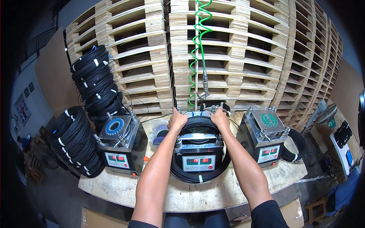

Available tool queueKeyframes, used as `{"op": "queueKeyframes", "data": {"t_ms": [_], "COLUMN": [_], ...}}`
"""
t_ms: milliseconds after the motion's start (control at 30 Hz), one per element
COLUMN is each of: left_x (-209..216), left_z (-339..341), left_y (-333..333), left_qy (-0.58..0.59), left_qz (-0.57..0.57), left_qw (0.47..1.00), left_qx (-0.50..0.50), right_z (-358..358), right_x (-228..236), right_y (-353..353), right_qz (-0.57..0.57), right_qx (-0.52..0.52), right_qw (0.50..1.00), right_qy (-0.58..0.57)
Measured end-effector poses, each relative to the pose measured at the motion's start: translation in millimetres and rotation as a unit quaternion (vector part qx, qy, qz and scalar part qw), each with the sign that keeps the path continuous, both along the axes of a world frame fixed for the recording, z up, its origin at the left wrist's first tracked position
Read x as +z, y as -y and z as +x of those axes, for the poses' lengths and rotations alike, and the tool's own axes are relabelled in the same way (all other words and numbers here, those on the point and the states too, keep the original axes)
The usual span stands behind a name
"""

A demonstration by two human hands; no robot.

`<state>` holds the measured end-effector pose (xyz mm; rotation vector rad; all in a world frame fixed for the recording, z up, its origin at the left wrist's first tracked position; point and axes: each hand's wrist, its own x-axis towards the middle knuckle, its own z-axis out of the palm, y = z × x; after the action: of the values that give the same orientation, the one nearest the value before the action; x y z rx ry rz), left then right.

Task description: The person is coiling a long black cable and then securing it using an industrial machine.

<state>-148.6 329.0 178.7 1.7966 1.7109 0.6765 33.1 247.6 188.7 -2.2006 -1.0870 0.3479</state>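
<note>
Presently, left hand [176, 121] and right hand [219, 117] are both reaching forward, arms extended, fingers clamping the black cable coil [199, 175] over the middle machine [198, 157].

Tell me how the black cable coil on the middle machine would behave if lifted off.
The black cable coil, tied with white bands, would probably keep its ring shape but sag somewhat. Its many dense turns suggest it is fairly heavy. Both the left hand and right hand grip it.

Even, bright overhead light leaves only soft shadows under the workbench [125, 190] edge, while fisheye bending curves the pallets [243, 49] and the corners go black.
</note>
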Motion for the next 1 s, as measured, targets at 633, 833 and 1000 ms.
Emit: {"op": "queueKeyframes", "data": {"t_ms": [633,833,1000], "left_x": [-32.7,-2.9,0.6], "left_z": [3.4,12.9,5.4], "left_y": [-35.0,-3.0,-1.3], "left_qy": [0.046,0.015,0.011], "left_qz": [0.017,0.01,0.011], "left_qw": [0.998,1.0,1.0], "left_qx": [-0.038,-0.014,-0.009], "right_z": [8.2,35.4,29.2], "right_x": [-8.9,-29.1,-31.9], "right_y": [3.3,-16.6,-15.7], "right_qz": [-0.008,0.053,0.108], "right_qx": [0.001,0.019,0.042], "right_qw": [0.999,0.998,0.992], "right_qy": [0.032,-0.022,-0.041]}}
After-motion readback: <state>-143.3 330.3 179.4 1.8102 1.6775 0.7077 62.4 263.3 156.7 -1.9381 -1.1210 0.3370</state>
